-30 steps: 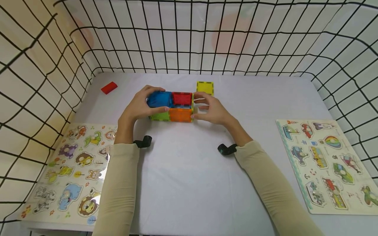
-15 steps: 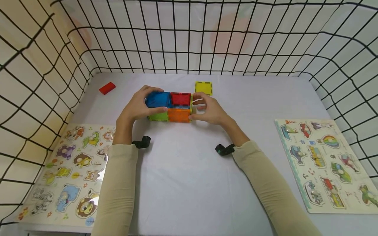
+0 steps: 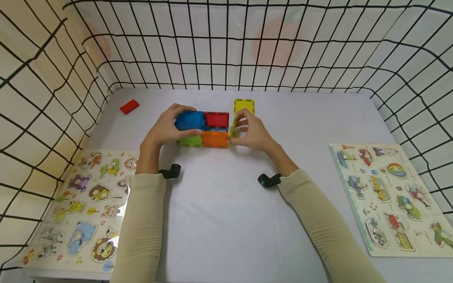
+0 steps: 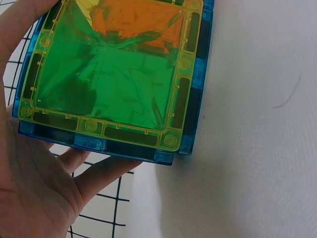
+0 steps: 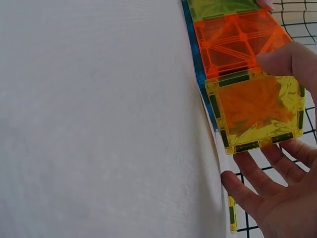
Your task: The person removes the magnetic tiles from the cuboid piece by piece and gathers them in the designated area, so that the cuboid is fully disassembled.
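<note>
A box of see-through magnetic tiles stands on the white table. In the head view it shows a blue tile, a red tile, an orange tile and a green tile. My left hand grips the box's left end, thumb in front and fingers behind. At the other end, my right hand pinches a yellow tile between thumb and fingers. That tile leans away from the box, with a gap at its far side. Behind my right hand, another yellow tile lies flat.
A red half-round piece lies at the back left. An animal puzzle board is on the left and a vehicle puzzle board on the right. Black wire mesh encloses the back and sides.
My right hand has swung the yellow end tile's far edge out from the box, where it stood flush before. My left hand keeps its hold, and the box has hardly moved.
</note>
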`<state>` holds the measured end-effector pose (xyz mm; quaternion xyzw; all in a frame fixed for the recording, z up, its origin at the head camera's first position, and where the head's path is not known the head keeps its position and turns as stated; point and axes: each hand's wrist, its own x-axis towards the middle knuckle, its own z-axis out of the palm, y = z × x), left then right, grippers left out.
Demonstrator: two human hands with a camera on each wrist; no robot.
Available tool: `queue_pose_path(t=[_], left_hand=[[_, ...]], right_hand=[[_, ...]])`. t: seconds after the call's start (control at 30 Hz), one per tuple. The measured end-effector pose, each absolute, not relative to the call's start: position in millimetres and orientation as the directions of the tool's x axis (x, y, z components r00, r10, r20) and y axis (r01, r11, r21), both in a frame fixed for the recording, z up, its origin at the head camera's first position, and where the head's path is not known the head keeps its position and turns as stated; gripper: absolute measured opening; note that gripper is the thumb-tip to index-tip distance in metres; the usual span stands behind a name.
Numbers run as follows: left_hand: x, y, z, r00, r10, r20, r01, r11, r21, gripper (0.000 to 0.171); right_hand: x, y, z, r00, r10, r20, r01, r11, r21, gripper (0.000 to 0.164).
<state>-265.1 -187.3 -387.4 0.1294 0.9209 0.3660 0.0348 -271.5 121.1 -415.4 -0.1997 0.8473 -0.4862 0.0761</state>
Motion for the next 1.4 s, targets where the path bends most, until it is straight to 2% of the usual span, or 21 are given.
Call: queue_pose_path(t=[0.3, 0.57, 0.83, 1.0, 1.4], left_hand=[[-264.9, -187.4, -387.1, -0.966, 0.259, 0.021, 0.202, 0.696, 0.689, 0.076], [-263.5, -186.3, -388.3, -0.964, 0.264, 0.016, 0.201, 0.690, 0.695, 0.077], [-262.8, -190.7, -388.2, -0.968, 0.251, 0.019, 0.194, 0.695, 0.693, 0.078], [-266.4, -186.8, -386.9, -0.963, 0.267, 0.027, 0.208, 0.680, 0.703, 0.078], [-266.9, -187.0, -388.7, -0.965, 0.263, 0.008, 0.192, 0.685, 0.703, 0.079]], right_hand=[[-270.6, 122.7, -414.1, -0.918, -0.393, 0.057, -0.226, 0.398, -0.889, 0.075], [-268.7, 129.6, -411.0, -0.918, -0.394, 0.055, -0.216, 0.377, -0.901, 0.068], [-270.3, 135.6, -408.3, -0.902, -0.428, 0.044, -0.198, 0.322, -0.926, 0.075], [-274.8, 148.9, -399.3, -0.907, -0.417, 0.058, -0.221, 0.354, -0.909, 0.076], [-292.3, 176.9, -389.6, -0.919, -0.394, -0.010, -0.220, 0.533, -0.817, 0.080]])
